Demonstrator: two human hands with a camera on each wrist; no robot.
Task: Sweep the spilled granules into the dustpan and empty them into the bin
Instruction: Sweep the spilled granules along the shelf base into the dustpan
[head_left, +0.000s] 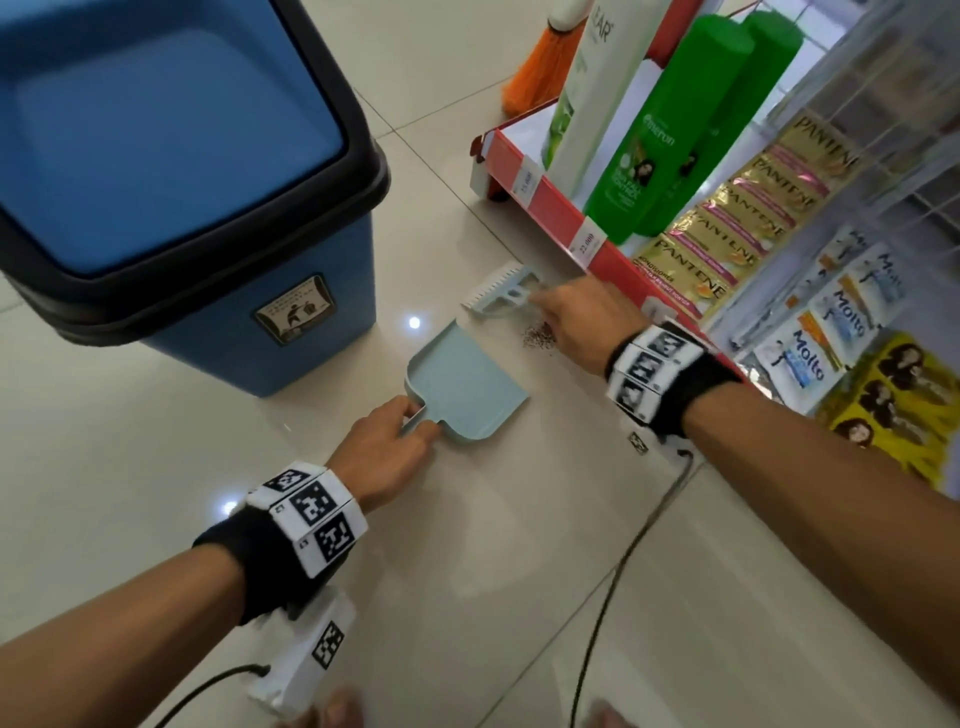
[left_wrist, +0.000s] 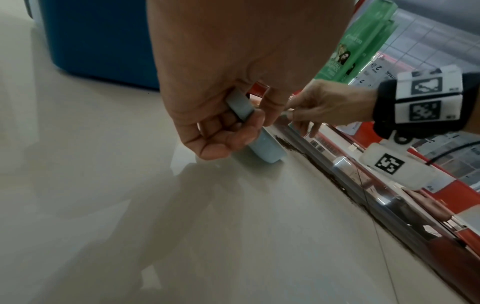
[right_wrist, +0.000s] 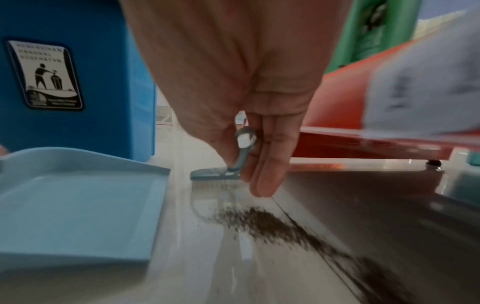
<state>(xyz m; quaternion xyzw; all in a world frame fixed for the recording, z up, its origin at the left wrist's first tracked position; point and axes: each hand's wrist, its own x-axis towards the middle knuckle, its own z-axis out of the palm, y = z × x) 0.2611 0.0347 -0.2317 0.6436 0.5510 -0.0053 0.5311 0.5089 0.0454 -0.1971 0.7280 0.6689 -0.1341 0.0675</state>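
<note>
Pinched in the left hand (head_left: 382, 453) is the handle of the pale-blue dustpan (head_left: 470, 382), flat on the floor, while the right hand (head_left: 582, 325) grips the small brush (head_left: 501, 296); granules (head_left: 540, 338) lie at the pan's 2 o'clock, blue bin (head_left: 218, 312) at 10. Left wrist: fingers (left_wrist: 228, 131) curl round the handle. Right wrist: brush (right_wrist: 221, 174) sits beyond the pile (right_wrist: 272, 224), so a fast stroke could scatter grains under the red shelf (right_wrist: 363, 148).

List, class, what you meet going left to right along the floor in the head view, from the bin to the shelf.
bin → dustpan → granules → right hand → shelf
</note>
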